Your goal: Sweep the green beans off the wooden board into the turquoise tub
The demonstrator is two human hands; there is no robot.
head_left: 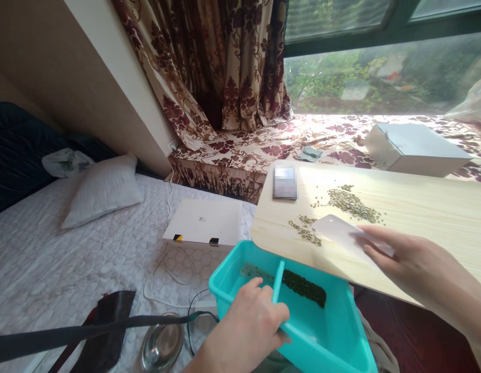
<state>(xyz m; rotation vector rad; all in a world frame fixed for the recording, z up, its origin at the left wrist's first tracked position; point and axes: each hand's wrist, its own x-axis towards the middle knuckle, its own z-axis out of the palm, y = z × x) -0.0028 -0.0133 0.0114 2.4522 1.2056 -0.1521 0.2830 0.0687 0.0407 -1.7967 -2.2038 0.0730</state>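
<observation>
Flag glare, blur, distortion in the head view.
Head view: daylight through the window glass washes out part of the floral ledge cover; reflections show in the pane; the white scraper in the right hand looks slightly soft; wide-angle stretch toward the edges; a pixelated patch hides most of a rectangular object on the wooden board.

The left hand (250, 316) hides the near end of the divider (278, 277) in the teal bin (351, 334), whose near corner runs past the bottom edge. The right hand (405, 254) covers part of the white scraper (335, 232); its forearm is cut off at the right, as is the wooden board (434, 207). Single grains in the greenish scatter (354, 203) are too small to identify. Pixelation masks the dark-edged device (285, 182), and the mark on the flat white box (186, 217) is illegible. A dark strap (108, 327) leaves at the left, crossing the metal bowl (161, 347).
</observation>
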